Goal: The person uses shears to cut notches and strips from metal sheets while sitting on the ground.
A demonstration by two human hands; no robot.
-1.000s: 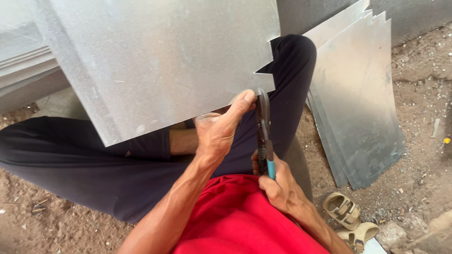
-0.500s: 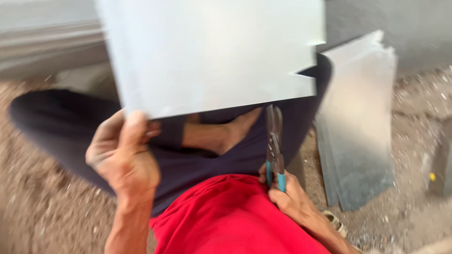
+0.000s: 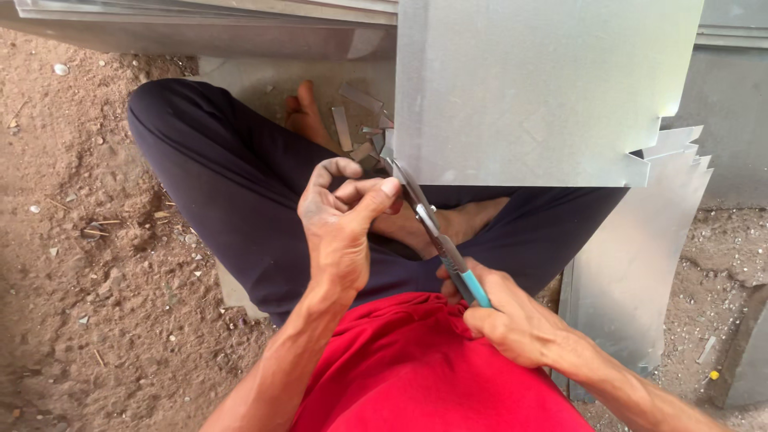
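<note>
A galvanised metal sheet (image 3: 544, 88) is held upright over the lap, its lower edge level and its lower left corner brought down to the blades of the tin snips (image 3: 436, 236) — a placement that puts the corner within reach of both hands. The snips are gripped at their blue-sleeved handles by the right hand (image 3: 512, 320), fingers closed around them, blades pointing toward 11 o'clock. The left hand (image 3: 344, 224) is curled at 9 o'clock of the blades, thumb tip pressed near the sheet corner; whether the sheet itself is pinched cannot be told, since the fingertips overlap the blades. A notch is already present at the sheet's lower right corner. Small offcuts (image 3: 356, 132) are scattered at 12 o'clock of the left hand, beside a bare foot (image 3: 308, 116). A stack of notched sheets (image 3: 640, 264) is propped at 3 o'clock on the dirt floor (image 3: 96, 264). The sheet's top is cut off by the frame — what supports it is not visible; the blade opening is hard to make out.
</note>
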